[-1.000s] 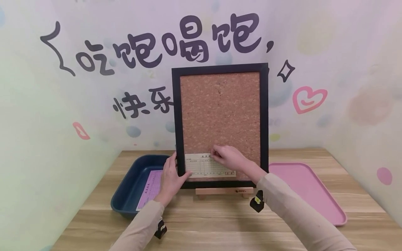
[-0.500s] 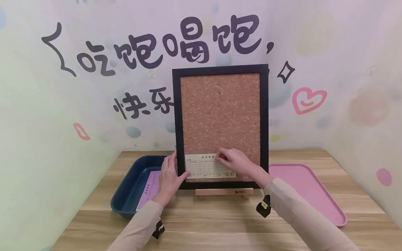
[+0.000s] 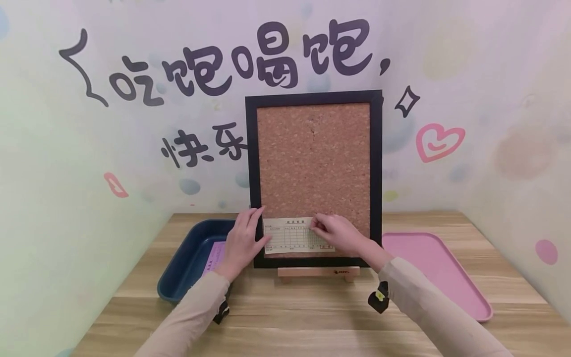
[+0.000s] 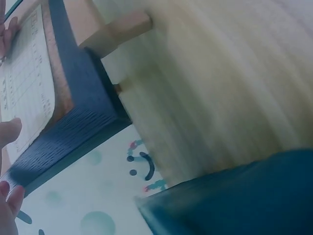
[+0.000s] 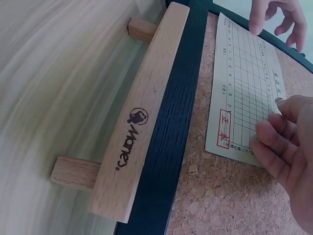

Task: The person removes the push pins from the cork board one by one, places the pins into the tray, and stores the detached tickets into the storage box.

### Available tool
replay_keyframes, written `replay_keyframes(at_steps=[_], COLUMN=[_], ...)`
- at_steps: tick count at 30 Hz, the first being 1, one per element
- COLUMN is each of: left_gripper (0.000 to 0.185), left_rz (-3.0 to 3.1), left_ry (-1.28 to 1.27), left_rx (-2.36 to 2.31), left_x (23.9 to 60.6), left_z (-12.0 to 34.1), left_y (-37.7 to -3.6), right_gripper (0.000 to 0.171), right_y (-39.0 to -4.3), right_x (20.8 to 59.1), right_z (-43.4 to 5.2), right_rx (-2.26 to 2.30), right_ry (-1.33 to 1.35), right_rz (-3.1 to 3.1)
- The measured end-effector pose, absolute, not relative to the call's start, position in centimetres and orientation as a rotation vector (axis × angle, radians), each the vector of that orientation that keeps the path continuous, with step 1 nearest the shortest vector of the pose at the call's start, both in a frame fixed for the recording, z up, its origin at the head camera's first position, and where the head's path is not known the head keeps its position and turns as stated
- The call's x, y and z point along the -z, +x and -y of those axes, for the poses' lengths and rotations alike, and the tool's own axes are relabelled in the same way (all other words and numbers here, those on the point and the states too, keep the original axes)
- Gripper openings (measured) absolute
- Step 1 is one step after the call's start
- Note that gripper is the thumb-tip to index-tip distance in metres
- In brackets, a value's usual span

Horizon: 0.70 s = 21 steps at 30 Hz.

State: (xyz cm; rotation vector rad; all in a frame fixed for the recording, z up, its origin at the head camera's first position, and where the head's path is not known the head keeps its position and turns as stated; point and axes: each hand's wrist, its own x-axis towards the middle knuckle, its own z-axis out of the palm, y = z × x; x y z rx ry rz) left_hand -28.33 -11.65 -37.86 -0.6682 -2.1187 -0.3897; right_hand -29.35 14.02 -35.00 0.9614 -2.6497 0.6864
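Since a second ago our left hand (image 3: 243, 243) has slid up the board's (image 3: 314, 163) left frame, thumb now on the slip's (image 3: 290, 236) left edge instead of its bottom corner; our right hand (image 3: 336, 233) drifted a bit right along the slip's top edge; slip itself hasn't budged, still flat on the cork at the bottom of the board. Left fingers lie fairly straight against the frame, thumb pressing the slip; right fingers are curled with their tips on the paper, and we can't tell if they pinch something tiny there.

Containers: blue bin (image 3: 187, 263) on the left holds a pink sheet (image 3: 213, 254), mostly hidden by our arm; pink tray (image 3: 439, 270) on the right, nothing to be seen in it.

Writing: wooden stand (image 5: 139, 112) under the board is stamped "Manes" with a small logo; the slip is a printed grid form with a red boxed stamp, text too small to read; wall (image 3: 134, 124) has big Chinese lettering, 吃饱喝饱 and 快乐.
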Motion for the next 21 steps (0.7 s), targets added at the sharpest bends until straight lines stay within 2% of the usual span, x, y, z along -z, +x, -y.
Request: replay_keyframes(at_steps=[10, 21], left_gripper=[0.059, 0.055], left_rz=[2.282, 2.288], left_ry=[-0.706, -0.761], left_rx=[0.344, 0.280], left_x=[36.7, 36.5], left_z=[11.5, 11.3], left_y=[-28.6, -29.2], right_gripper=[0.004, 0.005], right_y=[-29.2, -29.2], right_x=[35.2, 35.3], right_z=[-14.1, -14.0], right_rx=[-0.693, -0.655], right_ry=[0.957, 0.937], right_rz=[2.649, 2.668])
